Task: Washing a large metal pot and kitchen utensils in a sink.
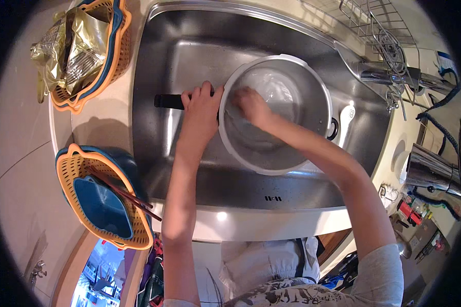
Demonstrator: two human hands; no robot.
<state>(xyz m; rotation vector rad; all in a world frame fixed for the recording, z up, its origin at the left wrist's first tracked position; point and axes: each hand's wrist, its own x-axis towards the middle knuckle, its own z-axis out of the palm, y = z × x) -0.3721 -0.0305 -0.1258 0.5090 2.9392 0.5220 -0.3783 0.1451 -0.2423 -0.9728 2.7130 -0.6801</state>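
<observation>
A large metal pot (275, 172), likely a pressure cooker body, stands in the stainless steel sink (199, 61) with shallow water (278, 90) inside. My left hand (200, 111) grips its long black handle (169, 101) close to the rim. Inside the pot, my right hand (251, 105) is at the inner wall on the left side, its fingers curled and blurred. Whether those fingers hold something cannot be made out. A small black loop handle (333, 129) projects from the pot's right side. To the right of it, a white spoon (345, 121) lies in the sink.
Left of the sink, orange and blue baskets (125, 42) hold golden foil packaging (86, 46). Nearer me, another orange basket (67, 184) holds a blue container (100, 205) and brown chopsticks (128, 195) that jut toward my left forearm. A wire rack (384, 27) borders the far right.
</observation>
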